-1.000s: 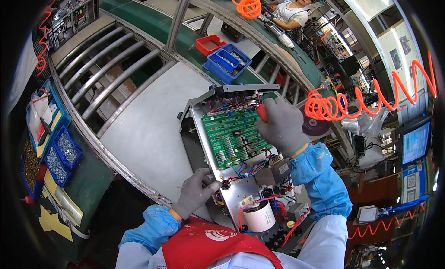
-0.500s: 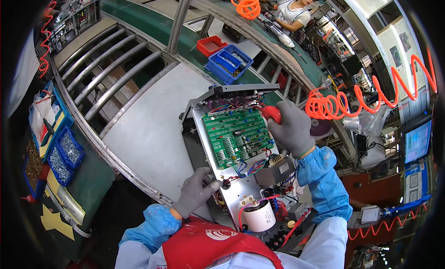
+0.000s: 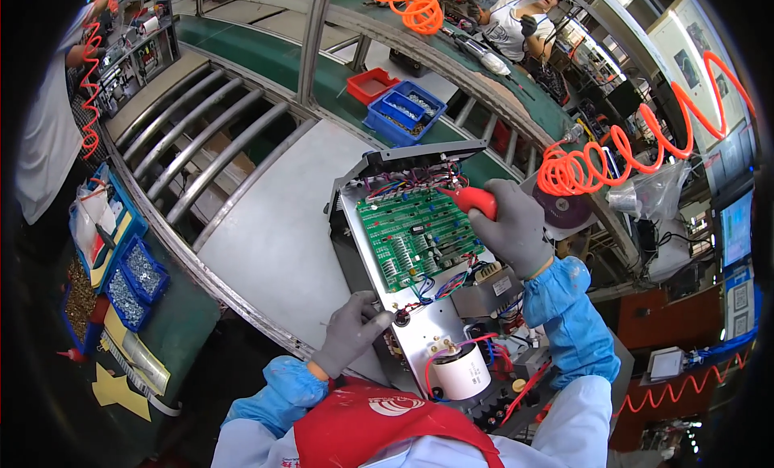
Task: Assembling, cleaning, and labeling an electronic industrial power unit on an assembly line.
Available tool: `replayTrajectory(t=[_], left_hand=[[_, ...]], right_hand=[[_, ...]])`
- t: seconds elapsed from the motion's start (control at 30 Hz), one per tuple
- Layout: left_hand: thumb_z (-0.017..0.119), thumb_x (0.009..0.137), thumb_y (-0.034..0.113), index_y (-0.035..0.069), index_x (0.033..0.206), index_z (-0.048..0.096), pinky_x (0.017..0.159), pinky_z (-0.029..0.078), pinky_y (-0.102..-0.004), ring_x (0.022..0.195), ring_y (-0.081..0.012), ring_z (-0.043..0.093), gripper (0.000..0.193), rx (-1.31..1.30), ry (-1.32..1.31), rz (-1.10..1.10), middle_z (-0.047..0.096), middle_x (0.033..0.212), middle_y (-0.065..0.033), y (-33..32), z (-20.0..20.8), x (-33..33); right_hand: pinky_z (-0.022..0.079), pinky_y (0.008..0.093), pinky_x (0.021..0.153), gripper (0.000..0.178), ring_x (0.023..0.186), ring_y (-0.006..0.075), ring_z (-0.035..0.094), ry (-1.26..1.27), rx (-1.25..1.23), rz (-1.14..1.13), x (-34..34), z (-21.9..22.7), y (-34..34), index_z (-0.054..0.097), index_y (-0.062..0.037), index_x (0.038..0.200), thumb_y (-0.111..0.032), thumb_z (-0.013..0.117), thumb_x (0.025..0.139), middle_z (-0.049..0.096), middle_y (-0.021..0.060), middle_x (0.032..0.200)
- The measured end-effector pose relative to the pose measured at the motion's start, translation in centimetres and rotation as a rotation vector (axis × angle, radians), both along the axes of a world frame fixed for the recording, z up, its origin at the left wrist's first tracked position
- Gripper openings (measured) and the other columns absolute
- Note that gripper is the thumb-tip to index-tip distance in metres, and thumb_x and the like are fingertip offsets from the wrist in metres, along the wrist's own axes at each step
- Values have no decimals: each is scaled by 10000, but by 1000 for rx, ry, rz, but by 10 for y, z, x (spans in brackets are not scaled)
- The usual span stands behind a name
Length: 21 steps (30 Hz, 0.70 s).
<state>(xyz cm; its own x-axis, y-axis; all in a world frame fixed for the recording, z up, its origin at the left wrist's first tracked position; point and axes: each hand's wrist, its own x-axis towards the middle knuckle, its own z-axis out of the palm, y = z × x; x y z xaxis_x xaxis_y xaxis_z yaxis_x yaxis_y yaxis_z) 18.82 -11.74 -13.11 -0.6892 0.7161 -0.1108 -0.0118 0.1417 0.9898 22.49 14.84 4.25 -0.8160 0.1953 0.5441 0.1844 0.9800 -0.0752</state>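
In front of me a metal chassis (image 3: 428, 327) lies tilted on a pale work surface, with a green circuit board (image 3: 403, 238) on its upper part. My right hand (image 3: 518, 226), gloved in grey, is closed round a red bottle-shaped thing (image 3: 476, 200). Its narrow tip points left over the board's far right corner. At the chassis's left edge, beside a small round part with red wires (image 3: 403, 316), my left hand (image 3: 351, 332) has curled fingers and the thumb close to them. Whatever it pinches is hidden. Nearer me sit a white cylinder (image 3: 463, 373) and a grey transformer (image 3: 486, 292).
Metal rollers (image 3: 216, 174) run at the left. A side table holds blue screw bins (image 3: 133, 287). Beyond the chassis are a blue bin (image 3: 405, 113) and a red bin (image 3: 372, 85). Orange coiled hose (image 3: 572, 174) hangs at the right; a person (image 3: 516, 29) works across the line.
My right hand has drawn back slightly from the board, so the red thing's tip now shows. The left hand stays by the chassis edge, fingers more curled. The whole view has shifted a little.
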Motion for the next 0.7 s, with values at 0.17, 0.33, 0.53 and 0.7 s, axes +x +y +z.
replayTrajectory(t=[0.17,0.33,0.53,0.7], left_hand=[[720,865,260,-28,1210,560,708,524,-313,751,-162,644,477,-21,-4,-15,665,829,-103,2,3,2],[728,846,313,14,1207,577,706,533,-340,751,-187,669,492,-27,-6,10,679,819,-100,3,-1,4],[727,847,307,1,1208,577,709,533,-335,760,-185,667,496,-7,11,-5,682,839,-108,2,-2,2],[725,851,306,-13,1199,577,711,532,-328,768,-184,666,496,-35,18,-4,681,847,-111,3,6,1]], right_hand=[[499,442,602,260,697,339,633,-5,-2,-10,0,-3,4,632,-95,931,-217,710,716,613,121,802],[499,445,606,262,706,342,632,9,11,-14,2,-8,8,626,-95,929,-217,712,714,613,121,815],[510,438,632,286,719,349,634,-5,14,-45,2,-7,11,626,-78,946,-215,713,710,620,130,836],[494,461,613,263,698,355,621,-13,-7,-58,1,-7,15,607,-93,898,-249,702,710,597,121,801]])
